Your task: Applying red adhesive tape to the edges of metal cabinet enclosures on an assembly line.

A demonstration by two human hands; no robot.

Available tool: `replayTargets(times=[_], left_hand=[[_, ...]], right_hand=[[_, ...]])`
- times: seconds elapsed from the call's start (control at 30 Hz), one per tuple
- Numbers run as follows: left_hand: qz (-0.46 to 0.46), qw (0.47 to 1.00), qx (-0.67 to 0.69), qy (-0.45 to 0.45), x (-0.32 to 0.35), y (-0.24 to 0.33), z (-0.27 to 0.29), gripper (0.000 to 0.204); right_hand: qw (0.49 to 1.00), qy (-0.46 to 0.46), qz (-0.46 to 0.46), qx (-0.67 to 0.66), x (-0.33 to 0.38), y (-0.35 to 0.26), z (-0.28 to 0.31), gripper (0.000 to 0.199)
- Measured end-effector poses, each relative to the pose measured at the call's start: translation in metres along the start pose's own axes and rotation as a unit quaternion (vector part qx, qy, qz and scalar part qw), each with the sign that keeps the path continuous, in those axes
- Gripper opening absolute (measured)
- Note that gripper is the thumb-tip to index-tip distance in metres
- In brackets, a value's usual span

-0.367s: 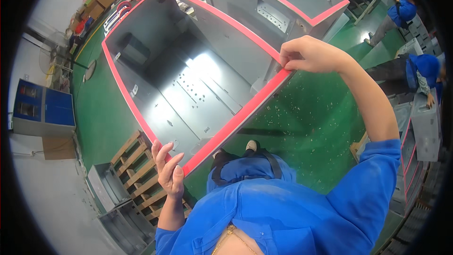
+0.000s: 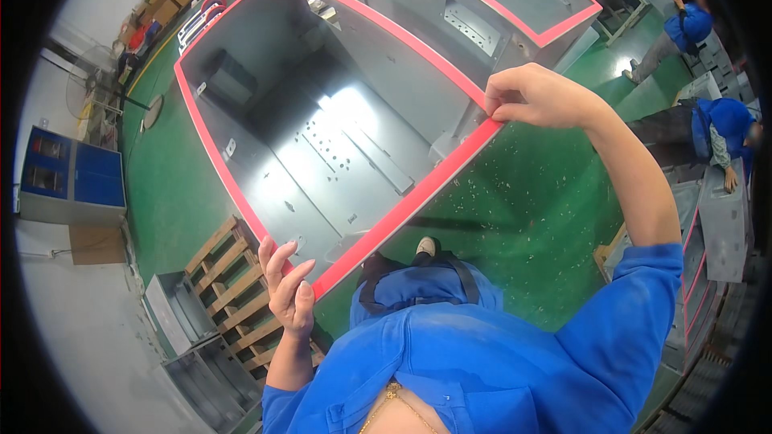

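Note:
A large open grey metal cabinet (image 2: 322,153) stands in front of me, its rim lined with a red strip (image 2: 402,205). My left hand (image 2: 288,289) presses flat against the strip at the cabinet's near corner, fingers spread. My right hand (image 2: 535,98) pinches the same red strip at the right corner of the rim, thumb and fingers closed on it. Inside the cabinet I see a pale back panel with small holes and brackets.
A second grey cabinet with a red-lined rim (image 2: 515,8) stands behind. Wooden pallets (image 2: 233,289) and grey metal boxes (image 2: 193,370) lie at lower left. A blue cabinet (image 2: 68,173) is at left. People in blue (image 2: 724,133) work at right on the green floor (image 2: 531,225).
My right hand has slid slightly along the red strip at the right corner. My left hand stays on the near corner.

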State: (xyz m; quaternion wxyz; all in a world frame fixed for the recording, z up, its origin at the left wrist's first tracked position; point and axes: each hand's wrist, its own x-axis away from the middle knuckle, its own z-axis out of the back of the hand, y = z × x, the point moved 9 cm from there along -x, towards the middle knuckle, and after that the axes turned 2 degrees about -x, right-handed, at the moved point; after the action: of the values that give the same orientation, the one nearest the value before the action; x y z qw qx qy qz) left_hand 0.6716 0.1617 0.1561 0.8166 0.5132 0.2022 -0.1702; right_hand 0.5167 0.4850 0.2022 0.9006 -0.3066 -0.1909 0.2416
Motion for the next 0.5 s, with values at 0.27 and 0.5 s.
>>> replayTargets(times=[0.27, 0.5], left_hand=[[-0.006, 1.0, -0.005, -0.001, 0.0001, -0.0012, 0.001, 0.023], [-0.007, 1.0, -0.002, -0.001, -0.0012, 0.0001, 0.0001, 0.022]], right_hand=[[1.0, 0.015, 0.016, 0.002, -0.0001, -0.0038, 0.0014, 0.006], [1.0, 0.016, 0.017, -0.006, 0.0004, -0.0011, 0.0017, 0.007]])
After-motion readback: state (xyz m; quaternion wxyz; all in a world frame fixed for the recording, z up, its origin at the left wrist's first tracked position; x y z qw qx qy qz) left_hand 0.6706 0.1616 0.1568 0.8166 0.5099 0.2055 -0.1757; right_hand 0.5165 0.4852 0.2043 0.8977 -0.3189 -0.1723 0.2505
